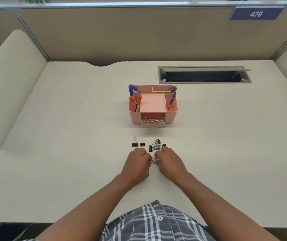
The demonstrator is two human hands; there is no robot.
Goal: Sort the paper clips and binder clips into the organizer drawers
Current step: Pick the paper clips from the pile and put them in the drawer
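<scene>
Hands: left hand [136, 164] and right hand [169, 162] meet low on the desk [69, 153], fingers curled narrow around a few paper clips [152, 161] between them; which hand actually grips them I cannot tell.
Binder clips: binder clips [154, 146] lie loose just beyond the knuckles, one [135, 144] with its wire handles up off to the left, the rest bunched toward the right.
Organizer: pink organizer [153, 105] stands well beyond the hands, mid-desk; its clear drawer [153, 122] is pulled out at the front and already holds red and silver paper clips.
Other contents: pens and markers [134, 96] stand in its upper compartments; the square middle tray looks bare.
Step in hand: probably gathering the last paper clips off the surface.
Doing it well: pinch them against the desk with fingertips, slide them into one pile, lift together, and keep them apart from the binder clips so nothing tangles.
Risk: thin wire may slip from curled fingers during the carry.
Surface: smooth, pale desk, matte, with a cable hatch [204, 74] open at the far right.
Room: beige cubicle partition behind, carrying a blue number plate [256, 13].
</scene>
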